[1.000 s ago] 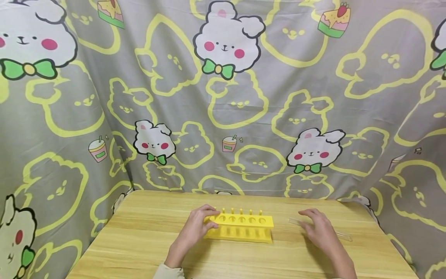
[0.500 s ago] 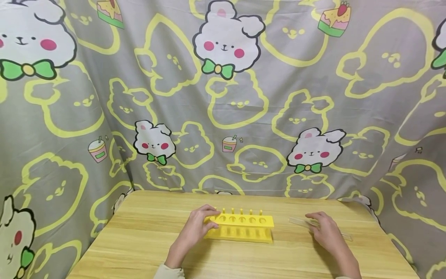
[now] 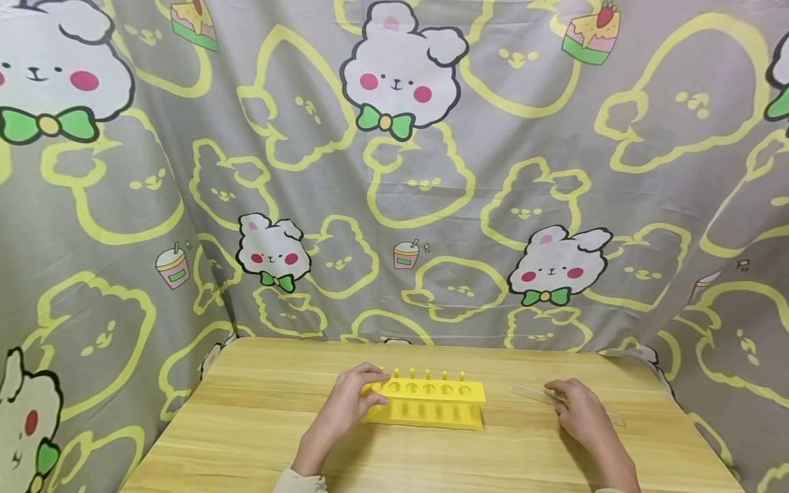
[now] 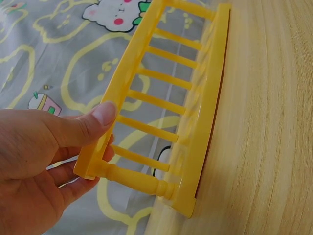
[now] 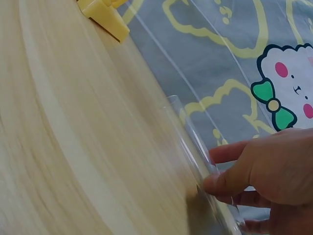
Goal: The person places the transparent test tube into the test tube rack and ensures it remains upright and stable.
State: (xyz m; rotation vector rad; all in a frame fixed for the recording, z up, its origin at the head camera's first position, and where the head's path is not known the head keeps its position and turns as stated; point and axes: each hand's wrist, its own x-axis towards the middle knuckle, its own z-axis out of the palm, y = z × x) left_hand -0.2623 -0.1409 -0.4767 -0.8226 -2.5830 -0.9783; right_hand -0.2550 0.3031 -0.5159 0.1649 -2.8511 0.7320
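The clear tube (image 5: 192, 144) lies to the right of the yellow rack (image 3: 425, 396), with a strip of bare table (image 3: 496, 438) between them. Its long axis goes on a slant: the left end is the farther one from the person and points toward the rack's side, while the other end comes out nearer, beyond the right hand (image 3: 581, 409). This hand is by far the closer one to the tube — the thumb is on one side, the fingers curl at the other side, and the grip is narrow, a pinch around the tube. If the tube is a little lifted or lies flat, one cannot tell.

The left hand (image 3: 346, 402) holds the left end of the rack's upper plate between thumb and fingers. The rack stands upright, its row of holes facing up, so the tube's axis is low and lying — roughly crosswise to the direction of these holes.
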